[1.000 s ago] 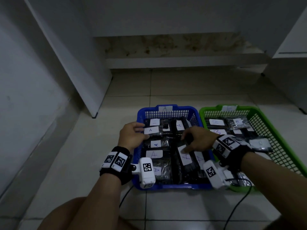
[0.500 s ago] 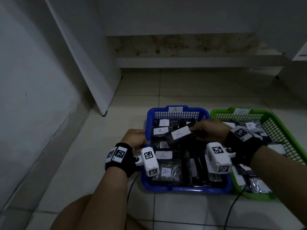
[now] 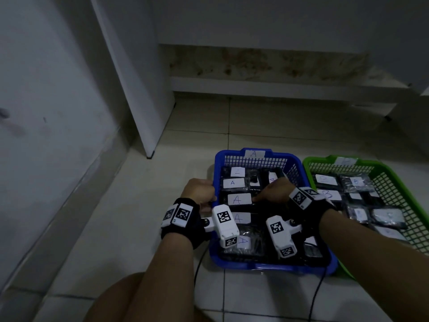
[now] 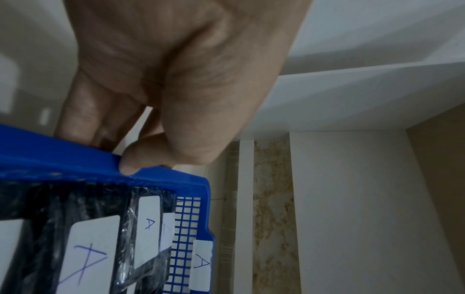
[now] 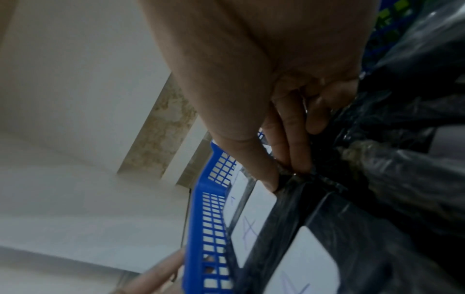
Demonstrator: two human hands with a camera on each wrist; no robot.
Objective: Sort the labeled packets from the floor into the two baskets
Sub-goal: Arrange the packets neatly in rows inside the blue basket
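Note:
The blue basket (image 3: 267, 267), tagged A, holds several black packets with white A labels. Beside it on the right stands the green basket (image 3: 399, 180) with several packets labelled B (image 3: 355, 182). My left hand (image 3: 209, 201) grips the blue basket's left rim; in the left wrist view the thumb lies on top of the rim (image 4: 62, 163) and the fingers go under it. My right hand (image 3: 257, 198) reaches into the blue basket and pinches the right edge of an A packet (image 3: 239, 199) lying in the left column. In the right wrist view, thumb and fingers (image 5: 284, 173) pinch that black packet's edge (image 5: 292, 191).
Both baskets sit on pale floor tiles. A white wall runs along the left, a white panel (image 3: 139, 89) stands behind left, and a low stained step (image 3: 267, 66) crosses the back. Camera cables (image 3: 318, 291) trail over the tiles near my knees.
My right hand lifted an A packet from the basket's middle, carried it left and lowered it into the left column. My left hand left the packets and took hold of the basket's rim.

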